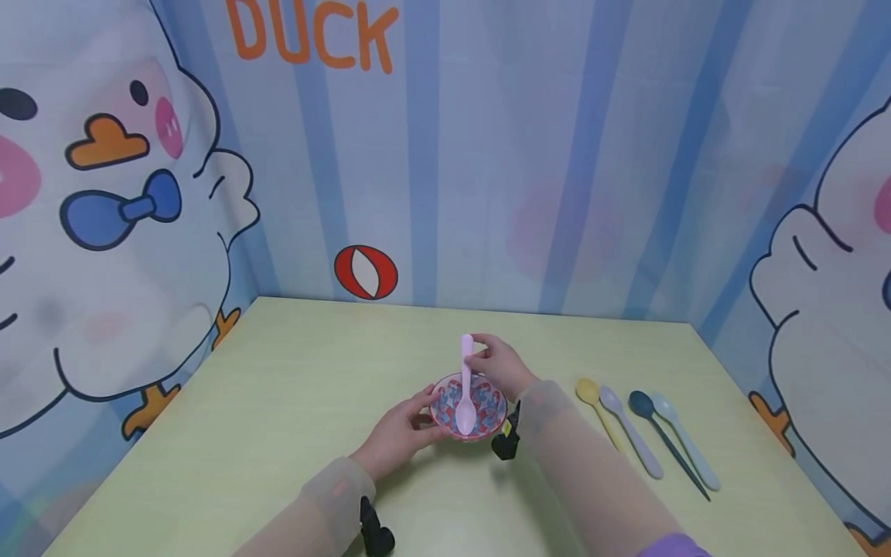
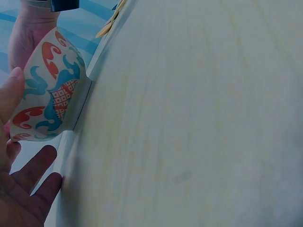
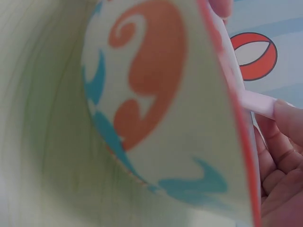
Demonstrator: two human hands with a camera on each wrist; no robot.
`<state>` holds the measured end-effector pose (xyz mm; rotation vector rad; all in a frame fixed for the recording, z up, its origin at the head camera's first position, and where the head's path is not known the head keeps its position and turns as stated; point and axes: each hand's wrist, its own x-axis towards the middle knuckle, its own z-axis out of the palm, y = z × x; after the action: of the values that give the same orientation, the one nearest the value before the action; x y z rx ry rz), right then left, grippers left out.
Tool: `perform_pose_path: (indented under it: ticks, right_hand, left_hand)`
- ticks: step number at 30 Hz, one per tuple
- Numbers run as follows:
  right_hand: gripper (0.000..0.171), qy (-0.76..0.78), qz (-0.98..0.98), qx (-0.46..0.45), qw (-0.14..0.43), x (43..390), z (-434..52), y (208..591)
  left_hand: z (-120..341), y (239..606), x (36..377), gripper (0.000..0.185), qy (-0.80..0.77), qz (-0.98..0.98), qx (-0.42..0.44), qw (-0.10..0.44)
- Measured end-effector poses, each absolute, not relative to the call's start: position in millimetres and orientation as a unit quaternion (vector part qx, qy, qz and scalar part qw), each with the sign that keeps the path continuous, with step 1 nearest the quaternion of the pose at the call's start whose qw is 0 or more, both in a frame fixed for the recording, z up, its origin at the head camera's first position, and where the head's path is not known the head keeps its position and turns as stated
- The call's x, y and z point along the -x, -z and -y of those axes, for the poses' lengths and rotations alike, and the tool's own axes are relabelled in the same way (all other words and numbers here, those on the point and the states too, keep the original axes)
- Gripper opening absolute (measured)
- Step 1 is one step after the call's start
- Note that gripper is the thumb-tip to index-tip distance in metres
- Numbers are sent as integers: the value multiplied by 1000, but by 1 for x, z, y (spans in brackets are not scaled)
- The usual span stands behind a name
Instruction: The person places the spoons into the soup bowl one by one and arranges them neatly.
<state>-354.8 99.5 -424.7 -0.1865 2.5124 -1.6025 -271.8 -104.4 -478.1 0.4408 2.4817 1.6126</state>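
A small patterned bowl [image 1: 490, 402] [image 2: 61, 90] with a red rim stands at the middle of the table. My left hand [image 1: 400, 433] holds it at its left side, the thumb and fingers set around the wall near the rim. In the left wrist view, two fingers spread away below the bowl. With thumb and fingers, my right hand [image 1: 506, 370] [image 3: 283, 161] pinches the handle of a pink spoon [image 1: 465, 387] [image 3: 258, 103] over the far rim. The spoon slants down into the bowl, its rounded end over the patterned inside.
To the right lie several more spoons side by side: a yellow one [image 1: 588, 391], a lilac one [image 1: 629, 429], a dark teal one [image 1: 668, 441] and a light blue one [image 1: 685, 437]. A printed curtain [image 1: 480, 155] hangs behind the pale table [image 1: 313, 371].
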Motion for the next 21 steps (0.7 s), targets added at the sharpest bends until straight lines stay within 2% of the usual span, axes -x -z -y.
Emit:
perform_pose_path:
  ticks: [10,21]
  right_hand:
    - [39,569,-815,19,108,360,-105,436]
    - [41,574,-811,13,113,358,-107,437]
  left_hand:
    - [105,480,272,67,-537,-826,-154,68]
    - [104,478,271,66,-538,-826,-147,74]
